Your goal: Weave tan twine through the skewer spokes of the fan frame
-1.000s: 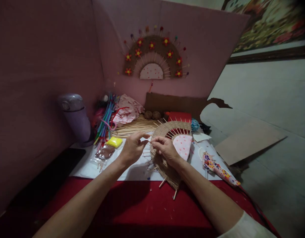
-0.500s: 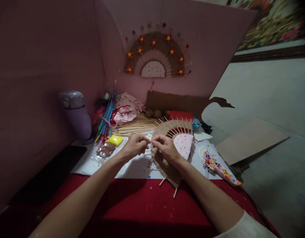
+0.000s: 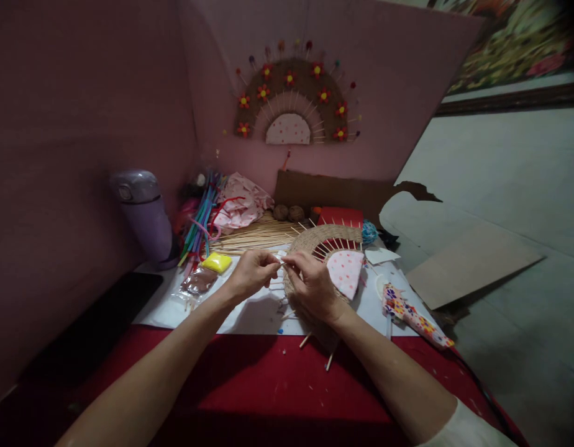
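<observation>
My left hand (image 3: 255,273) is closed in a pinch, its fingertips meeting those of my right hand (image 3: 314,284), which pinches too. Whatever lies between the fingertips is too small to make out; a whitish speck shows there. Beneath and behind my right hand rests a half-round woven twine fan (image 3: 325,236) with thin sticks poking out round its edge. A white half-circle of dotted cloth (image 3: 345,272) forms its middle. My right hand and forearm hide part of the weave.
Left of my hands lie a yellow packet (image 3: 217,262) and a brown packet (image 3: 199,280). A purple bottle (image 3: 150,223) stands further left, beside pipe cleaners (image 3: 200,214) and thin sticks (image 3: 256,233). A flower-patterned glue gun (image 3: 410,313) lies right. A finished fan (image 3: 289,79) hangs behind.
My right hand has turned slightly and its fingers have shifted a little left against the left fingertips. My left hand has barely moved, and the fan stays in place.
</observation>
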A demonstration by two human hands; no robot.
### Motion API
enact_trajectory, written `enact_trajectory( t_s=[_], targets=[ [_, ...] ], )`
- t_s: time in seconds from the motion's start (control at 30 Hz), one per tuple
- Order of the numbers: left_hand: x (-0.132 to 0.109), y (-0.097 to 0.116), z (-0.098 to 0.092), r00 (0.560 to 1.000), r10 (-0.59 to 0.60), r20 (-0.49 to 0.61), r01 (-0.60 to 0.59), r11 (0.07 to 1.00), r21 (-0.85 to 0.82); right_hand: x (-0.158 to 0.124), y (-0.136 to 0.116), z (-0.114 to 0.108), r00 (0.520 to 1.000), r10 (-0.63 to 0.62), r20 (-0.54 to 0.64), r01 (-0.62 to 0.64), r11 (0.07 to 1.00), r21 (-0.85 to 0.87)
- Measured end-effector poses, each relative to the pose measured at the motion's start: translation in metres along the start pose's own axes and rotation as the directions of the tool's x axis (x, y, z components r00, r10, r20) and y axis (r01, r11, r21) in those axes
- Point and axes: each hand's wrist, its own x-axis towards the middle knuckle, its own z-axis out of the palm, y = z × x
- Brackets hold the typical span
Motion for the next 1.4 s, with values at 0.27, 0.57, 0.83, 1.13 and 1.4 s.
enact_trajectory(
  t_s=[0.27, 0.57, 0.83, 1.13, 1.4],
  targets=[
    [0.001, -0.007, 0.003, 1.0, -0.009, 0.019, 0.009, 1.0, 0.007, -0.004, 0.004, 0.005, 0.999, -0.033, 0.013, 0.033, 0.999, -0.041],
    [-0.003, -0.01, 0.008, 0.98, 0.196, -0.033, -0.18, 0.943, 0.279, -0.003, 0.002, 0.003, 0.991, -0.091, 0.102, 0.12, 0.937, -0.329],
    [-0.003, -0.011, 0.011, 0.985, 0.12, -0.124, -0.112, 0.991, 0.069, 0.003, 0.013, 0.01, 0.991, 0.095, -0.091, -0.105, 0.988, -0.114],
    [0.001, 0.0, 0.004, 0.999, -0.01, -0.034, -0.001, 0.958, -0.288, 0.008, 0.008, -0.013, 0.948, 0.279, -0.154, -0.24, 0.943, 0.231],
    [-0.002, 0.003, 0.002, 0.999, -0.021, -0.034, 0.008, 0.941, -0.338, -0.008, -0.068, -0.026, 0.614, -0.3, 0.731, -0.466, 0.609, 0.642]
  ],
)
